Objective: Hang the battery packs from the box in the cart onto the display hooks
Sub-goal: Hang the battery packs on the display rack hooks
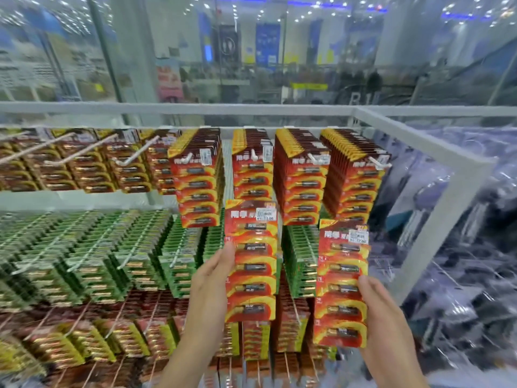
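Facing a display rack crowded with hanging goods, two tall red-and-yellow cardboard battery packs are held up, one in each of the hands. The left-hand battery pack [251, 261] is gripped along its left edge by the left hand [211, 278], thumb at the front and fingers behind, and it is raised just below a partly filled white display hook [253, 155] in the top row. The right-hand battery pack [342, 281] is clasped at its right edge by the right hand [380, 312]; it is held lower, beneath the rightmost column of hanging packs [354, 175]. A white price sticker is seen near the top of each held pack, and each card shows a column of single cells under clear blisters.

The top row of the rack is filled with matching red-and-yellow packs on white hooks, and to the left several long bare hooks [36, 148] are seen projecting over shorter stacks. A row of green battery cards [92, 253] is hung beneath, and below it further red and yellow-green cards [70, 343] are seen, blurred. The rack is framed by a white metal rail [419, 147] at the top and right. Behind it a glass wall is seen, with a blurred shop interior beyond. The box and cart are outside the view.
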